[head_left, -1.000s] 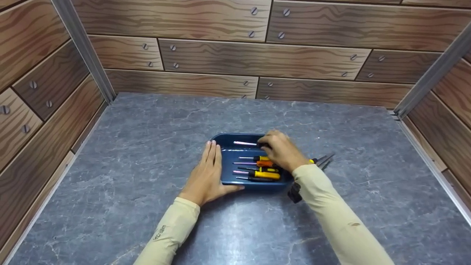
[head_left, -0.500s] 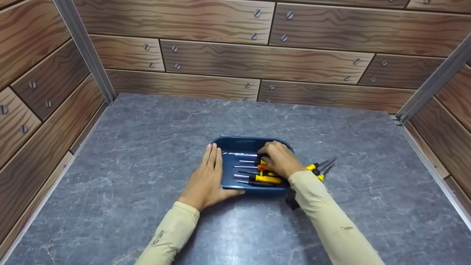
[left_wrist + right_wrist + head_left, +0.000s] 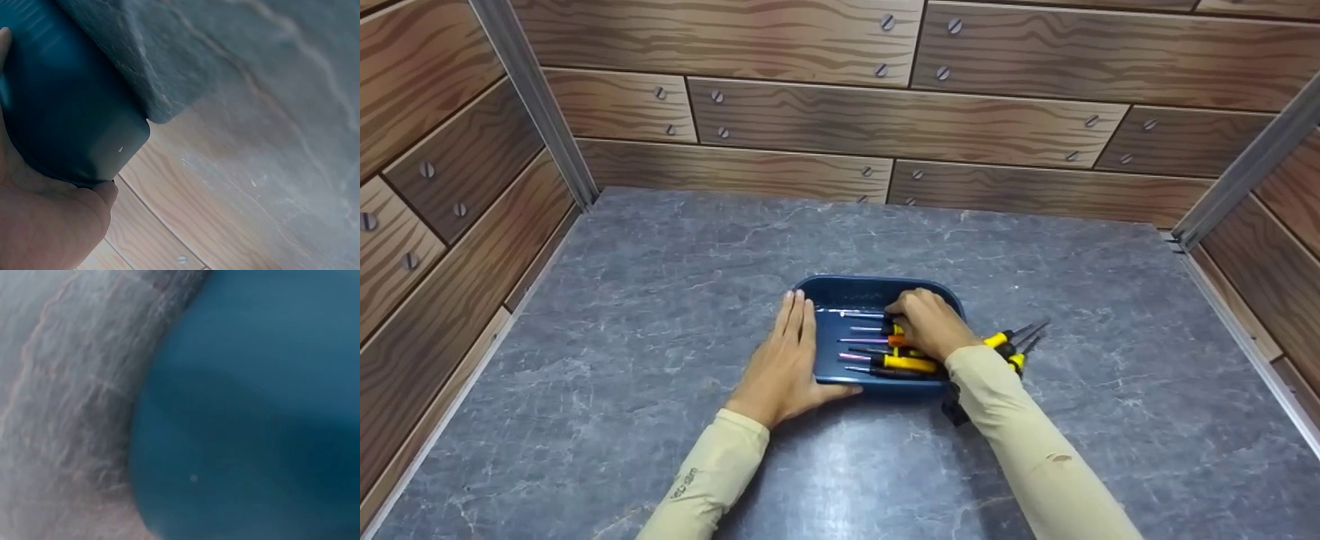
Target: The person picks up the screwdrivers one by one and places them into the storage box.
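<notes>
A dark blue rectangular tray (image 3: 829, 352) stands on the table, with several screwdrivers lying side by side in it. Along its left end lies my left hand (image 3: 780, 360), fingers straight and thumb out along the front wall; in the left wrist view the thumb touches the tray wall (image 3: 84, 124). My right hand (image 3: 934, 322) reaches into the back right of the tray and pinches the handle of a screwdriver (image 3: 864, 315), whose shaft points left; the handle is mostly hidden under the fingers. In front of it lie an orange-handled screwdriver (image 3: 895, 340) and a yellow-handled one (image 3: 907, 363).
More yellow-and-black screwdrivers (image 3: 1001, 337) lie on the table right of the tray, partly behind the right sleeve. A black object (image 3: 955, 409) shows below that wrist. The grey marbled table (image 3: 675, 300) is bounded by wood-patterned walls (image 3: 810, 112).
My right hand has lowered the screwdriver from above the tray's back edge down to the tray floor, behind the others. My left hand has stayed on the tray.
</notes>
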{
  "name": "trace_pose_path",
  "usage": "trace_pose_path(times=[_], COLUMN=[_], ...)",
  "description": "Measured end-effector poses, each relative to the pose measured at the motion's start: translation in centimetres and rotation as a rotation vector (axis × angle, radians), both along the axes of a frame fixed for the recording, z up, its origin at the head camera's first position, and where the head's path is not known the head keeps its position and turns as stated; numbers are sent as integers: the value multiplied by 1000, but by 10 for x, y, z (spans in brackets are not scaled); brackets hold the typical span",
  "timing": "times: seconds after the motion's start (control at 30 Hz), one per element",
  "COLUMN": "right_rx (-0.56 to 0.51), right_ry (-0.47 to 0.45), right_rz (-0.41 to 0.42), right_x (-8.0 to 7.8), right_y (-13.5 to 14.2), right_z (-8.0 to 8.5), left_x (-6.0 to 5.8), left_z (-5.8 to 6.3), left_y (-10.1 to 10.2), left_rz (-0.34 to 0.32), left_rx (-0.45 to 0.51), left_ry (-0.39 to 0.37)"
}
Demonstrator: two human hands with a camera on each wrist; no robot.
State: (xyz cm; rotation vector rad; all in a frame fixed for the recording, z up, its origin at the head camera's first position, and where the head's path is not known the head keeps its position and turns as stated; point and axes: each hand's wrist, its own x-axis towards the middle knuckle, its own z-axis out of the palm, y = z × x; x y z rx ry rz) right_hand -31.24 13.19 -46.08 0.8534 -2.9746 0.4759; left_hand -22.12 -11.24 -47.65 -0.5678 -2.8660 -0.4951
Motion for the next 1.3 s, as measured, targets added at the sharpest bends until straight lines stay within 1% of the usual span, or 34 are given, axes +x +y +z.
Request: trace_pose_path(times=[0.1,0.33,0.43,0.53,0.63,0.77,0.83,0.9,0.97,1.03,1.1,1.17,1.2,1.23,1.3], right_rx=[-12,-42,-49,-64,-131,-283,-353,-418,-467,-500,-511,-497,-481,-463,-416], right_ry=[-18,-31,-52,-43,5,99,151,205,256,296,317,297,272,238,141], right_rz=[-14,16,3,-8,-6,-1,-23,-60,-120,-196,-282,-384,-434,-480,-557], right_x=[1,3,6,8,13,20,24,28,33,38,43,49,52,55,61], right_y=[2,8,9,12,17,27,33,41,51,63,75,88,95,101,113], right_z=[1,-2,-2,0,5,14,16,17,16,15,12,11,11,11,12], left_x=[0,1,2,2,3,3,3,3,3,3,3,3,3,3,2], left_z=[1,0,-1,-1,-1,0,0,-1,-1,-1,-1,-1,-1,-1,-1], left_y=[2,6,7,8,8,6,4,3,2,1,1,0,0,0,-1], left_rz=[-8,-15,-13,-16,-23,-24,-19,-16,-18,-18,-22,-22,-22,-20,-16], left_rx=[-1,-7,-4,2,11,15,11,11,16,16,19,19,14,12,9], left_ry=[4,13,7,12,19,9,6,4,4,-2,-3,-2,-3,-3,-4])
